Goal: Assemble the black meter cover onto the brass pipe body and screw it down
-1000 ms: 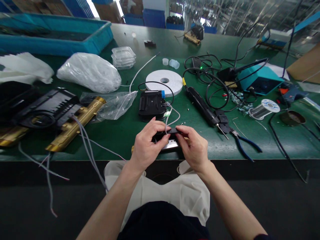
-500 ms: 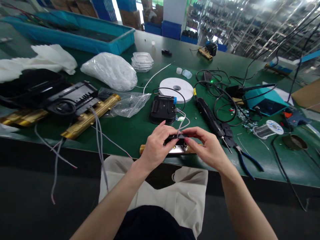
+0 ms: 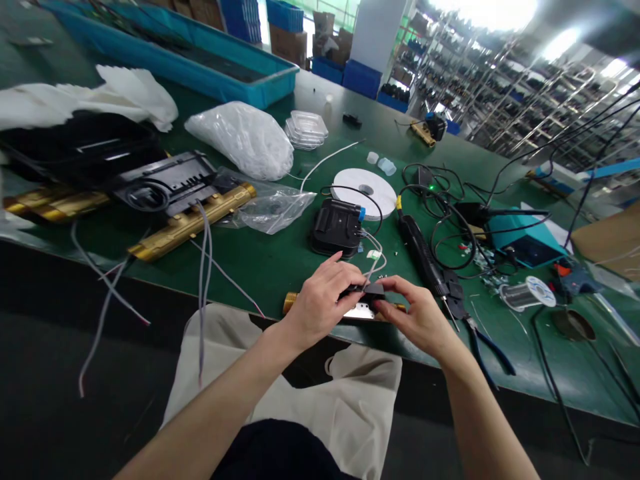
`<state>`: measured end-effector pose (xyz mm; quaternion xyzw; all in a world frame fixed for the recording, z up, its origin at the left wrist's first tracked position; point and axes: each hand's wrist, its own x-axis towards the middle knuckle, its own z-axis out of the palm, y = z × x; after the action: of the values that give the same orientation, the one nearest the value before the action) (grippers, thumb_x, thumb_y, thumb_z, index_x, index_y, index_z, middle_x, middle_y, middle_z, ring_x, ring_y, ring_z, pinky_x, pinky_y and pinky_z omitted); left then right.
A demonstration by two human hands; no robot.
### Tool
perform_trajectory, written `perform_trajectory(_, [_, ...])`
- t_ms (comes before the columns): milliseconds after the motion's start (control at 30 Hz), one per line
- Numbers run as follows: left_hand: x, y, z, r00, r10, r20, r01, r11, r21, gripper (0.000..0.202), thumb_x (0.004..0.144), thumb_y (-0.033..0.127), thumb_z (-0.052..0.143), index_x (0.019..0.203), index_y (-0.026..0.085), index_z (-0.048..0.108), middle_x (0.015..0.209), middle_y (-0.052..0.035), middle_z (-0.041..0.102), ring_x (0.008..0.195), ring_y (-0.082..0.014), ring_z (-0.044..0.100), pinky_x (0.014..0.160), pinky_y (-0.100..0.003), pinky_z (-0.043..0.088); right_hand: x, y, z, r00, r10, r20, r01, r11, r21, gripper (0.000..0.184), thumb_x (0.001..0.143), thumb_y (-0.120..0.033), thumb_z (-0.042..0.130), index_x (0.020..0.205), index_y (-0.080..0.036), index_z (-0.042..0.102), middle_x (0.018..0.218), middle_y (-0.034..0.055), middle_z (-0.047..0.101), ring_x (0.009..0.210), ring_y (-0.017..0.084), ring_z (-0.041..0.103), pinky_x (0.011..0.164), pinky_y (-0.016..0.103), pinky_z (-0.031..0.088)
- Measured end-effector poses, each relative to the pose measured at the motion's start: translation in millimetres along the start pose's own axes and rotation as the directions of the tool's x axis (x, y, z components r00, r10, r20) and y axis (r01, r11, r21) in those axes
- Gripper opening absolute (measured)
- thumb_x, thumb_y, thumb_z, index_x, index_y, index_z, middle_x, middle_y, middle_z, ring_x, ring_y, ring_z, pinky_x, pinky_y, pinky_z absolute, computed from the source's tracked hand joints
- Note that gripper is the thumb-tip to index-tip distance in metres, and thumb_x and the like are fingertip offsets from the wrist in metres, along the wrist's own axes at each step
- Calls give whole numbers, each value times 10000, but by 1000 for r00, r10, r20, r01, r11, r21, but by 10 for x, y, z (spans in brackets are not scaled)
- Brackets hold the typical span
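At the table's front edge lies a brass pipe body (image 3: 289, 303) with a bright metal plate (image 3: 361, 311) on it. Over the plate, a black plastic cover (image 3: 374, 291) is pinched between my two hands. My left hand (image 3: 327, 297) grips its left part, with fingers curled and thumb in front. My right hand (image 3: 411, 308) holds its right end between thumb and fingers. Grey wires (image 3: 381, 257) run from beneath the cover to a black box (image 3: 336, 227) with a blue fitting, just behind my hands. The cover's underside is hidden.
To the right lie a black electric screwdriver (image 3: 423, 257), blue-handled pliers (image 3: 493, 350), a solder spool (image 3: 527, 293) and a teal soldering station (image 3: 525, 237). Behind are a white reel (image 3: 364, 187) and plastic bag (image 3: 245, 140). More brass pipes (image 3: 195, 223) with dangling wires lie left, near a blue tray (image 3: 270, 90).
The view has turned and tilted. The black cover sits at a different angle over the plate, its right end now showing more plainly; both hands keep their grip.
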<state>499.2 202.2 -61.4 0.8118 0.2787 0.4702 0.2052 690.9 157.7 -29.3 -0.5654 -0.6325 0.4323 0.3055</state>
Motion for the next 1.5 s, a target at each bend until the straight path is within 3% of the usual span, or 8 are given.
perform_trajectory(200, [-28,-21,17,1000,19,-23,-19,1000,21,147,852,115,602,965,186,540,947,-5,669,948,-140,633,1099,-442,384,178,-192,-27,985,-27,169,3,990,139,385,808,-391,660,1132,-193,597,1106,77,663,1030,202,621,899,348,518])
perform_trajectory(400, [-46,42,-45,998,-46,-31,47,998,37,298,847,140,615,1092,203,458,1045,-13,652,1017,-160,607,1101,-439,383,325,-259,98,969,93,228,-117,989,95,395,832,-490,595,1052,-175,686,842,26,678,739,147,607,647,256,519])
perform_trajectory(600, [-229,161,-388,961,-230,154,193,956,222,885,634,328,835,1315,132,305,1278,-144,521,1239,-282,468,1138,-505,292,267,-295,162,972,168,164,-191,972,137,377,817,-465,627,1081,-206,700,939,29,701,793,139,610,701,240,504])
perform_trajectory(733, [-299,128,-445,901,-315,297,217,922,319,633,772,245,736,1269,135,360,1122,-87,635,1062,-222,613,1163,-504,221,213,-286,186,964,229,136,-249,956,155,411,794,-478,657,1110,-216,693,954,27,715,805,138,625,735,239,500])
perform_trajectory(867, [-265,64,-372,907,-320,273,254,935,248,499,829,173,653,1241,144,373,998,-38,673,1007,-184,647,1175,-446,222,174,-241,182,972,213,95,-223,968,112,430,794,-465,663,1150,-224,675,1038,50,712,905,178,639,827,289,499])
perform_trajectory(1033, [-212,-33,-275,940,-278,199,244,953,178,561,845,148,601,1305,123,281,967,-38,684,1008,-187,653,1164,-447,252,160,-143,188,999,23,-22,-25,997,-68,350,809,-386,658,1142,-279,678,1174,44,665,1107,213,591,1007,365,433])
perform_trajectory(1167, [-154,-115,-220,945,-279,171,255,955,153,561,833,137,607,1294,117,289,1006,-55,692,1032,-188,646,1171,-433,247,216,-28,224,974,-204,-98,179,959,-220,331,818,-295,652,1148,-307,670,1204,44,648,1151,203,580,993,347,463])
perform_trajectory(1500, [-105,-182,-232,943,-283,173,258,954,155,632,805,198,682,1293,128,288,991,-58,702,1034,-205,651,1147,-453,295,284,56,247,892,-451,-27,406,827,-389,416,834,-155,614,1222,-305,619,1216,87,609,1089,204,617,887,334,545])
